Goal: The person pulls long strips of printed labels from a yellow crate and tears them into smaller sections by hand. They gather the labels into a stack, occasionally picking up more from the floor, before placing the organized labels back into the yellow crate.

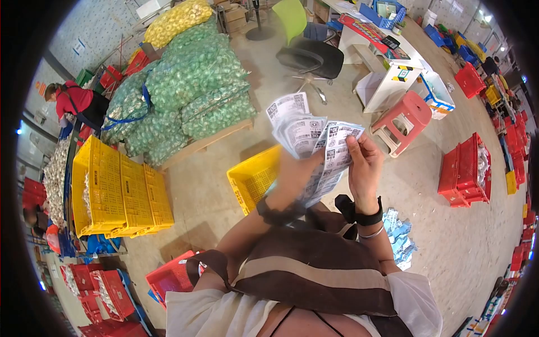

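Note:
Several printed paper labels [306,132], white with black text and the number 30, fan out in front of my body. My right hand [366,168] pinches the right-hand labels [337,149] near their upper edge, with the thumb on top. Across the lower left of the sheets lies my left hand [295,177], smeared by motion; its fingers cannot be made out. Dark bands circle both wrists. Just beyond my left hand stands a yellow plastic crate [247,177], partly covered by that hand.
Green mesh sacks [196,73] are piled on a pallet at the left, near stacked yellow crates [120,185]. A red stool [404,121], an office chair [311,56] and red crates [463,168] stand ahead and right. Blue-white packaging [398,238] lies on the floor.

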Action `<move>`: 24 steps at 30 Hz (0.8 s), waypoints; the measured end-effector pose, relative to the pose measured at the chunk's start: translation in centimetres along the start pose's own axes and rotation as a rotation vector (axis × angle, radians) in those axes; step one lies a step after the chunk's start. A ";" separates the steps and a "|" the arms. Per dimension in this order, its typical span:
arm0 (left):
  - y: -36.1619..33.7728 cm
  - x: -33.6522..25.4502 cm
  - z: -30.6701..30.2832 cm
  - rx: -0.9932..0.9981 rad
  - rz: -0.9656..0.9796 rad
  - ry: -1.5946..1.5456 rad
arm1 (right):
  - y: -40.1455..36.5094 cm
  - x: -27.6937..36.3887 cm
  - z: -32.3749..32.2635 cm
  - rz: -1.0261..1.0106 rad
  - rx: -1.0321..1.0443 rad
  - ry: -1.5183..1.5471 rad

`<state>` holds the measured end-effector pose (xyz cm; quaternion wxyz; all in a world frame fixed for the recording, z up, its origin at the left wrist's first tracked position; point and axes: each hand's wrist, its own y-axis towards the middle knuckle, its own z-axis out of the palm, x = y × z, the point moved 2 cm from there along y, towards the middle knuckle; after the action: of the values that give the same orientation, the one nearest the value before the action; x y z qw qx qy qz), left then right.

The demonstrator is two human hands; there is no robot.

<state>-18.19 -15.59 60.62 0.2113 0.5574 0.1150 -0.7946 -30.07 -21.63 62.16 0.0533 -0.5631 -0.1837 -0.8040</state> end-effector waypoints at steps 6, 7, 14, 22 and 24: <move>-0.5 1.4 0.6 0.072 0.029 -0.047 | 0.3 -0.8 -0.9 -0.208 -0.128 -0.166; -0.6 1.1 0.7 0.074 0.027 -0.047 | 0.1 -1.0 -1.2 -0.177 -0.147 -0.182; -0.3 1.0 0.5 0.125 -0.100 -0.236 | -0.4 0.1 -0.4 -0.008 -0.179 0.122; 0.0 0.1 -0.4 -0.006 -0.115 -0.253 | 0.8 0.6 -3.8 -0.156 -0.265 0.219; 0.1 -1.2 -0.7 -0.036 -0.048 -0.248 | 1.0 2.7 -4.5 -0.206 -0.278 0.261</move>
<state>-17.24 -15.12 61.47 0.2149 0.4480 0.1155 -0.8601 -34.74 -23.82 63.57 -0.0842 -0.4345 -0.1190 -0.8888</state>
